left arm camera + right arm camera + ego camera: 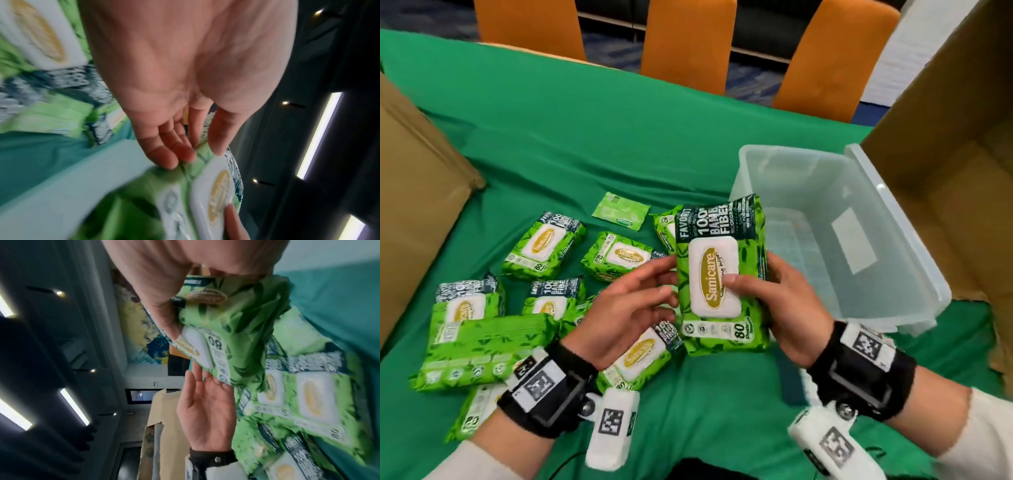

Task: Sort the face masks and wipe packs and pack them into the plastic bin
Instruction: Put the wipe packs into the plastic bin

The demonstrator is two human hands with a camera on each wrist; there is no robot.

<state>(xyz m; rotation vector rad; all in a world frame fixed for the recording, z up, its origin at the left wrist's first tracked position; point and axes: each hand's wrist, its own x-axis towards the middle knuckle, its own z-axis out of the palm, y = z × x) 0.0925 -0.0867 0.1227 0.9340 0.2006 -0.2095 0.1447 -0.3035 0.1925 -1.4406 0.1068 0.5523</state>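
Observation:
My right hand (763,291) grips a green Sanicare wipe pack (719,274) upright above the table, thumb on its white lid and fingers behind it; the right wrist view shows the same wipe pack (228,331) in that grip. My left hand (633,301) is beside the pack's left edge with straight, relaxed fingers (179,154) touching it. The clear plastic bin (835,240) stands just right of the pack, its inside bare. Several more green wipe packs (544,246) lie on the green cloth at left. No face masks are in view.
A small light-green sachet (619,214) lies behind the packs. Open cardboard boxes stand at the far left (414,205) and the right (945,154). Orange chairs (688,37) line the table's far edge. A dark flat object (791,383) lies near my right wrist.

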